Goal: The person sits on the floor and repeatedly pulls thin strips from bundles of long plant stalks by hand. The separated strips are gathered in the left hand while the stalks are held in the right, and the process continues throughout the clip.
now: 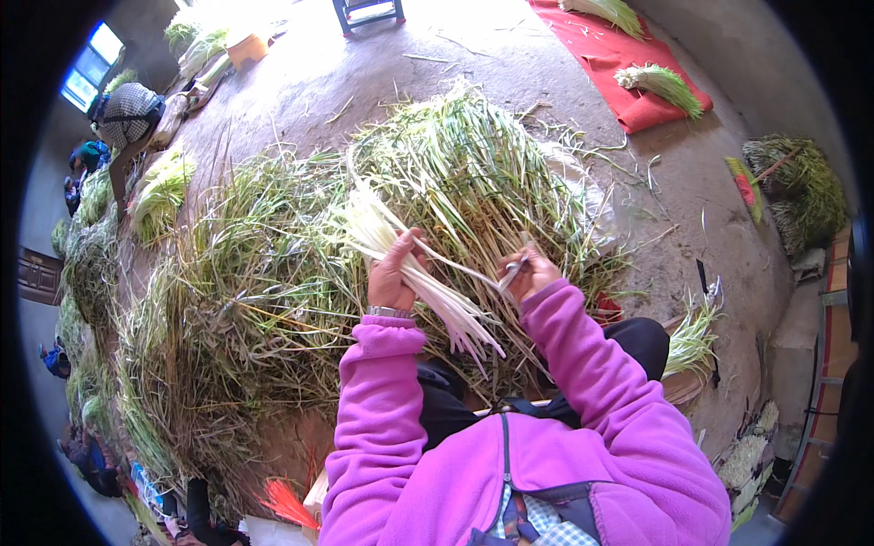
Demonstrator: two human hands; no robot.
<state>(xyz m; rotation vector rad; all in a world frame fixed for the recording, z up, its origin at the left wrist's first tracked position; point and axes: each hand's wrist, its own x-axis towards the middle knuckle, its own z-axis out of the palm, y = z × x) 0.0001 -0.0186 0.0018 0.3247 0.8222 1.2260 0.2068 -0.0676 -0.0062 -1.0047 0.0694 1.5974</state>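
Note:
My left hand is closed around a bundle of pale, peeled plant stalks, whose lighter ends fan out at the upper left and whose other ends hang toward my lap. My right hand pinches the end of one long pale stalk that runs across from the bundle; a small metallic thing shows at its fingers, too small to name surely. Beneath and beyond both hands lies a large heap of long green and brown stalks.
Pale stalk bundles lie on a red cloth at upper right. Orange-red strips are at lower left. A greenish bundle leans by the right wall. A co-worker bends at upper left; other people sit along the left.

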